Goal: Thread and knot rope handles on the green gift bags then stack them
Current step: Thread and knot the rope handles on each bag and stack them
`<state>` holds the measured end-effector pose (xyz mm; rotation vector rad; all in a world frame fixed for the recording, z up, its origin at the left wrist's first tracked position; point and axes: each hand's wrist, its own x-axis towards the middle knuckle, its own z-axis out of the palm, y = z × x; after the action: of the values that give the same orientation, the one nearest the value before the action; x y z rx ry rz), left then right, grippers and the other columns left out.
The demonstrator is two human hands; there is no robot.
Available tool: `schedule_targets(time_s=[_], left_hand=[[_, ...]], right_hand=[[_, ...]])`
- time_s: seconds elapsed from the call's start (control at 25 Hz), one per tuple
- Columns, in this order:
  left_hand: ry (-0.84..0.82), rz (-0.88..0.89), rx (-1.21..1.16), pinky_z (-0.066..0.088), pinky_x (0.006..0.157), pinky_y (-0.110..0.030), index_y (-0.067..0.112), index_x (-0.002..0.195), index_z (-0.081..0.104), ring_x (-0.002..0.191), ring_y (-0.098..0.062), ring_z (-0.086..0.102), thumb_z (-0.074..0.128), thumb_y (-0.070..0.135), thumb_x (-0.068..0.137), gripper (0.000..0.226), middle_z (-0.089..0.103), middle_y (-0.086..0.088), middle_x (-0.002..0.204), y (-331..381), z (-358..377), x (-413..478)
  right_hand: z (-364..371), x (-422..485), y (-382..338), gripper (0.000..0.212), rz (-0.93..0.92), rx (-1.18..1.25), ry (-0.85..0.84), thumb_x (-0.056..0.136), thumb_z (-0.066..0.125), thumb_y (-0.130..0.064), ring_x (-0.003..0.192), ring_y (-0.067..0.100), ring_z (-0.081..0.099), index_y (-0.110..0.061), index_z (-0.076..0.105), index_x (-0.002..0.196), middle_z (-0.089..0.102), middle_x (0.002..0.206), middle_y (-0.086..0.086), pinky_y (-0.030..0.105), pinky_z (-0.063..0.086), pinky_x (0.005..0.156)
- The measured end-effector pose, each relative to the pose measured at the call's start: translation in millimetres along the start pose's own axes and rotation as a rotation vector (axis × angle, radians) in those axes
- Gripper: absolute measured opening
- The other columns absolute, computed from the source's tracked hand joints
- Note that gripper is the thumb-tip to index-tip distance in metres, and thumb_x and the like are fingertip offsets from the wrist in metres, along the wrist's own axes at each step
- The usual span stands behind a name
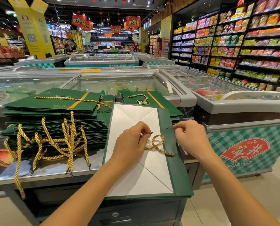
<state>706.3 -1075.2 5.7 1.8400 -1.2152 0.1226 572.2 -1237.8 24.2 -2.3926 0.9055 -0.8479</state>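
The flat green gift bag (176,173) lies on the worktop (51,175) with a gold rope (158,142) looped across it. The left hand (131,147) pinches the rope's stiff tip, judged the best hold on a limp cord. The right hand (191,137) has its fingers (181,128) curled at the bag's edge, grip unclear.

A flattened gift bag (141,173) lies on the tabletop (43,172) with its white inner face up, and a dark green strip down its right edge has a small punched hole (166,128). A twisted gold rope (158,141) curls in one loose loop across the white face and the strip, its dark tip pinched by the left hand (130,144), while the right hand (190,137) curls at the bag's right edge beside the hole. To the left sits a tall stack (54,115) of flat green bags, gold handles dangling over its front, and behind the bag lies a smaller stack (154,100) with a rope loop on top.
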Motion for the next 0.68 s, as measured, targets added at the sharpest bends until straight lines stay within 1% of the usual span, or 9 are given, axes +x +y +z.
schedule_targets(time_s=[0.12,0.2,0.28,0.32,0.4,0.48,0.56,0.6,0.68], left_hand=[[-0.008,-0.017,-0.015,0.055,0.075,-0.043,0.028,0.096,0.063,0.081,-0.011,0.065,0.065,0.018,0.094,0.011,0.069,0.017,0.088,1,-2,2],[-0.011,-0.029,-0.012,0.056,0.076,-0.042,0.028,0.092,0.065,0.081,-0.011,0.066,0.067,0.018,0.092,0.011,0.07,0.016,0.087,7,-4,7],[0.007,-0.02,-0.005,0.056,0.077,-0.041,0.027,0.09,0.068,0.08,-0.011,0.065,0.068,0.018,0.09,0.01,0.07,0.013,0.086,15,-5,17],[0.019,-0.011,-0.012,0.056,0.077,-0.04,0.026,0.09,0.07,0.08,-0.012,0.065,0.068,0.017,0.089,0.009,0.07,0.012,0.085,19,-4,23],[0.032,0.015,-0.048,0.056,0.077,-0.036,0.022,0.091,0.072,0.078,-0.01,0.064,0.069,0.014,0.088,0.009,0.07,0.01,0.083,28,-1,37],[0.039,0.044,-0.082,0.055,0.076,-0.03,0.02,0.092,0.074,0.076,-0.004,0.062,0.069,0.012,0.089,0.01,0.07,0.009,0.084,33,5,48],[0.056,0.052,-0.117,0.053,0.076,-0.024,0.021,0.094,0.075,0.077,-0.001,0.061,0.067,0.012,0.09,0.012,0.07,0.011,0.085,34,11,53],[0.071,0.056,-0.129,0.053,0.076,-0.022,0.021,0.094,0.075,0.079,0.0,0.062,0.067,0.012,0.091,0.013,0.071,0.011,0.087,33,14,52],[0.111,0.084,-0.137,0.054,0.079,-0.024,0.021,0.097,0.075,0.085,-0.004,0.063,0.066,0.012,0.093,0.013,0.072,0.009,0.091,28,21,48]], right_hand=[[-1,-2,-6,0.029,-0.006,-0.012,-0.051,0.096,0.053,-0.012,0.071,0.013,0.063,-0.012,0.077,0.111,0.074,0.092,0.005,0.02,0.047,0.061],[-5,-1,-5,0.019,0.018,0.095,-0.062,0.095,0.061,-0.019,0.079,0.01,0.064,-0.017,0.076,0.106,0.073,0.09,-0.002,0.021,0.047,0.067],[-7,1,-3,0.01,0.055,0.252,-0.059,0.09,0.074,-0.025,0.08,0.007,0.064,-0.021,0.073,0.099,0.072,0.09,-0.003,0.023,0.05,0.071],[-8,3,-3,0.013,0.082,0.367,-0.073,0.087,0.079,-0.023,0.078,0.009,0.064,-0.02,0.072,0.097,0.072,0.088,0.0,0.023,0.052,0.071],[-9,6,-2,0.016,0.135,0.623,-0.134,0.085,0.081,-0.013,0.079,0.014,0.068,-0.014,0.071,0.098,0.075,0.09,0.009,0.026,0.056,0.069],[-10,9,0,0.022,0.136,0.807,-0.201,0.087,0.076,-0.003,0.089,0.021,0.073,-0.01,0.071,0.107,0.077,0.097,0.011,0.028,0.059,0.074],[-10,10,5,0.03,0.1,0.931,-0.252,0.089,0.071,0.003,0.103,0.027,0.073,-0.009,0.069,0.117,0.077,0.108,0.011,0.036,0.06,0.086],[-9,11,8,0.033,0.077,0.974,-0.266,0.09,0.069,0.005,0.106,0.028,0.073,-0.009,0.068,0.12,0.076,0.111,0.011,0.039,0.06,0.089],[-8,11,10,0.035,0.041,1.011,-0.286,0.092,0.065,0.009,0.106,0.028,0.073,-0.007,0.064,0.123,0.075,0.114,0.012,0.034,0.06,0.085]])
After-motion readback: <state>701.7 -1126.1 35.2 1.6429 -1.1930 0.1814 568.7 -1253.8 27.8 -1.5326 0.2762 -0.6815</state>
